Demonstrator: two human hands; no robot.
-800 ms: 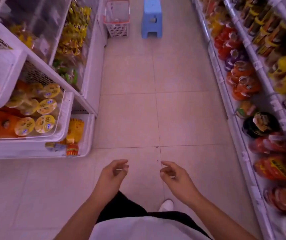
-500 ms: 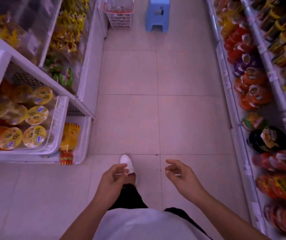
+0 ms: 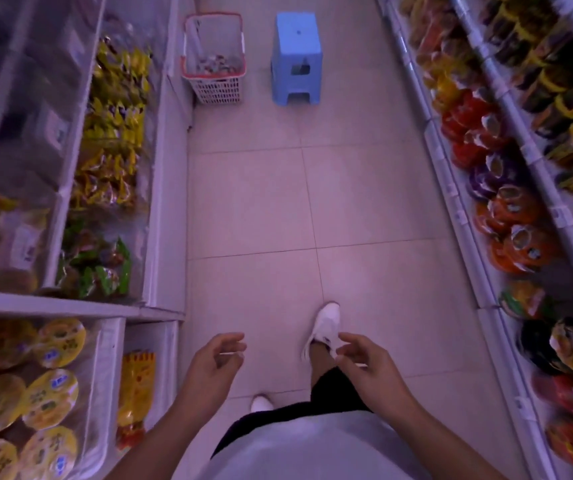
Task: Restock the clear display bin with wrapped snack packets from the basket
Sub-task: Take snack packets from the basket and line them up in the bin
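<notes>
Basket [image 3: 214, 53] with the packets sits far down the aisle beside the blue stool [image 3: 297, 57], well apart from me. Left hand [image 3: 214, 367] and right hand [image 3: 368, 365] are both loosely curled, holding nothing. I'd walk right up and crouch before grabbing.

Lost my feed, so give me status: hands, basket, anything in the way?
Left hand and right hand empty, fingers loosely curled. Basket ahead on the floor by the left shelving, packets inside. Blue stool beside it, aisle floor between bare.
</notes>
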